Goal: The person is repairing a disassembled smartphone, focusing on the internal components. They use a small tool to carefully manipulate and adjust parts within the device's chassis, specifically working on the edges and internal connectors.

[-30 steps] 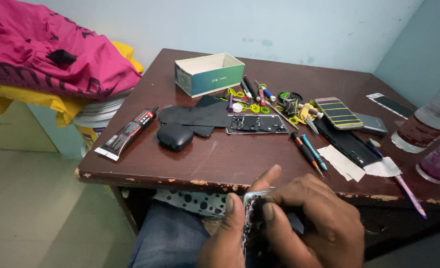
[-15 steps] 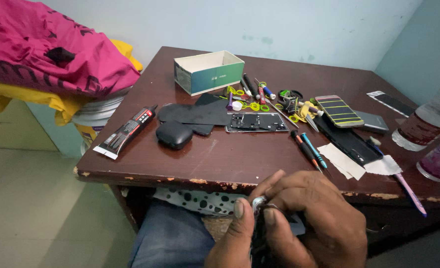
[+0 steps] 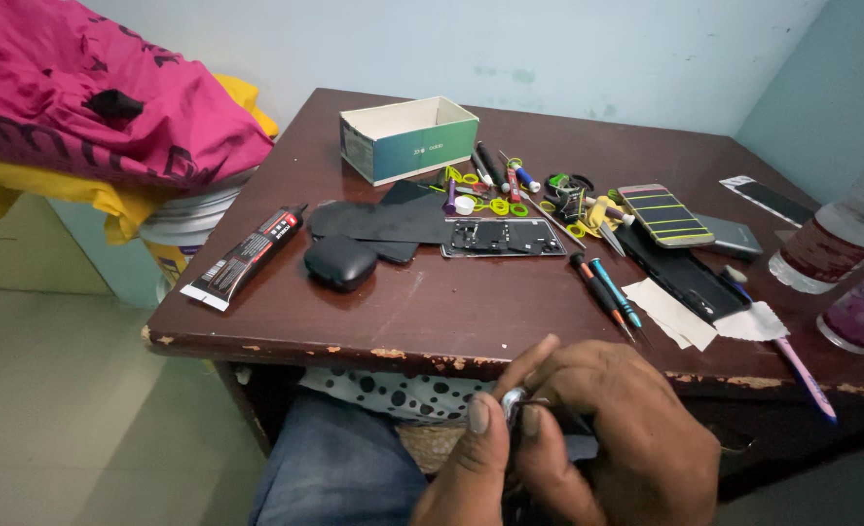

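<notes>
Two hands at the table's (image 3: pixel 286 331) near edge
Left hand (image 3: pixel 480 468) and right hand (image 3: pixel 626 438) pinched one small dark part (image 3: pixel 514 401) — fingers pressed together.

phone-repair bench | opened phone (image 3: pixel 503 237) | screwdrivers (image 3: pixel 605 289) | worn table (image 3: pixel 422 312)

The table (image 3: pixel 432 312) is dark reddish-brown with chipped pale spots along its edge. The small box (image 3: pixel 409 138) is green and white. The glue tube (image 3: pixel 245 256) is black with red and white. The cloth heap (image 3: pixel 91 93) is magenta over yellow. The fabric on the lap (image 3: pixel 393 393) is white with black dots.
</notes>
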